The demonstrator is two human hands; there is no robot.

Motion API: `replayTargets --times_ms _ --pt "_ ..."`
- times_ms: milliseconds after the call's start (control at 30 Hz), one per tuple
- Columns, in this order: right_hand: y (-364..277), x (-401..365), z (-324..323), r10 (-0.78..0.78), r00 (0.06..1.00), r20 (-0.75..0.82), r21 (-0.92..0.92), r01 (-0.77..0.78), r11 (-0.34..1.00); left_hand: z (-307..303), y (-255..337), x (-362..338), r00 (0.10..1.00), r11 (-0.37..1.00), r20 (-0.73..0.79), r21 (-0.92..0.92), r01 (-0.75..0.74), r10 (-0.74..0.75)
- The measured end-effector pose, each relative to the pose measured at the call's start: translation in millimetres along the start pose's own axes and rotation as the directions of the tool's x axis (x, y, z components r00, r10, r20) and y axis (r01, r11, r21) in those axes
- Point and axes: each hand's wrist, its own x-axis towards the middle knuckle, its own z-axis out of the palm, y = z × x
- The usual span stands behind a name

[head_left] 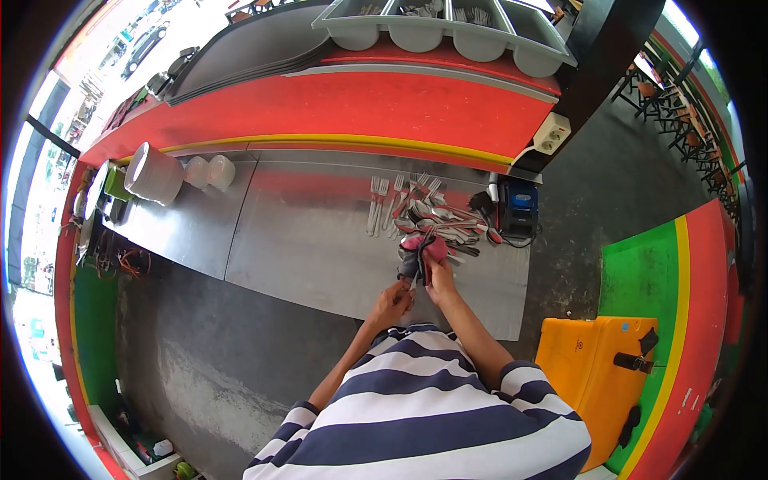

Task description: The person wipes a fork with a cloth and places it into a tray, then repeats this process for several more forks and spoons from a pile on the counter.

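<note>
My left hand and my right hand are close together over the near edge of a steel counter. Between them is a pink and grey cloth, wrapped around what looks like a piece of cutlery. The right hand grips the cloth from the right; the left hand holds the lower end from below. Just beyond the hands lies a pile of spoons and forks, and several forks are laid out in a row to its left.
A stack of white plates and white bowls sit at the counter's left end. A grey cutlery tray rests on the red shelf above. A blue-black device stands right of the pile. An orange bin stands on the floor at right.
</note>
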Motion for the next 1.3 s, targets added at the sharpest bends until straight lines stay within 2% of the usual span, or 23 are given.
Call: replayTargets --times_ms 33,133,300,400,500,633,733,767,867,900,1000,1067,1133,1200,1233,1300 --pt "-4.3 1.2 -1.1 0.004 1.000 0.003 0.059 -0.004 0.998 -0.7 2.5 -0.7 1.000 1.000 0.022 -0.011 0.013 -0.013" --pt "-13.1 1.5 -1.7 -0.057 0.998 -0.030 0.034 0.058 0.998 -1.5 14.3 -4.1 0.995 0.999 0.094 0.021 0.028 -0.030" --pt "-12.7 10.6 -13.6 -0.283 0.954 -0.101 -0.261 0.249 0.933 0.2 14.7 -2.8 0.991 0.999 0.127 0.021 0.030 -0.033" --pt "-24.0 10.8 -13.2 -0.407 0.909 -0.091 -0.498 0.312 0.809 0.1 23.4 -2.4 0.986 0.999 0.159 0.008 0.043 -0.044" --pt "-37.9 8.1 -12.5 -0.534 0.844 -0.042 -0.642 0.386 0.662 0.7 25.2 -0.4 0.979 0.999 0.199 -0.029 0.040 -0.033" --pt "-51.7 6.8 -8.3 -0.682 0.731 0.021 -0.707 0.493 0.506 -0.6 23.1 2.0 0.969 0.998 0.247 -0.053 0.046 -0.031" --pt "-61.7 22.4 -23.0 -0.811 0.584 -0.003 -0.755 0.530 0.385 -1.6 22.3 -4.0 0.955 0.994 0.288 -0.056 0.096 -0.076" --pt "-68.3 29.0 -34.3 -0.738 0.667 -0.101 -0.784 0.403 0.472 -0.4 22.8 -7.4 0.959 0.995 0.272 -0.044 0.091 -0.076" --pt "-86.9 36.9 -49.1 -0.696 0.683 -0.222 -0.492 0.538 0.685 0.2 23.3 -19.0 0.976 0.995 0.199 -0.030 0.093 -0.085" --pt "-94.2 27.8 -46.9 -0.637 0.737 -0.224 -0.423 0.516 0.745 -0.3 19.0 -19.1 0.983 0.994 0.160 -0.044 0.096 -0.087" --pt "-93.9 7.6 -44.5 -0.579 0.810 -0.096 -0.385 0.506 0.771 -3.1 11.0 -15.3 0.999 0.999 0.039 -0.023 0.033 -0.032" --pt "-82.1 -8.3 -47.9 -0.399 0.917 0.029 -0.410 0.374 0.832 -3.1 10.3 -11.1 0.999 1.000 -0.034 -0.030 -0.003 0.002" --pt "-66.0 -27.9 -36.4 -0.210 0.966 0.152 -0.402 0.254 0.880 -2.0 11.9 -5.1 0.995 0.997 -0.096 -0.079 -0.016 0.008" --pt "-46.5 -39.9 -31.2 -0.003 0.971 0.238 -0.466 0.116 0.877 -0.6 12.0 2.4 0.991 0.994 -0.125 -0.100 -0.053 0.041" --pt "-40.4 -48.3 -20.3 0.009 0.957 0.290 -0.485 0.139 0.864 0.7 9.4 5.0 0.989 0.991 -0.136 -0.110 -0.072 0.057" --pt "-31.6 -61.9 -1.6 0.032 0.919 0.392 -0.515 0.190 0.836 2.9 5.0 8.2 0.978 0.993 -0.174 0.032 -0.112 0.116"
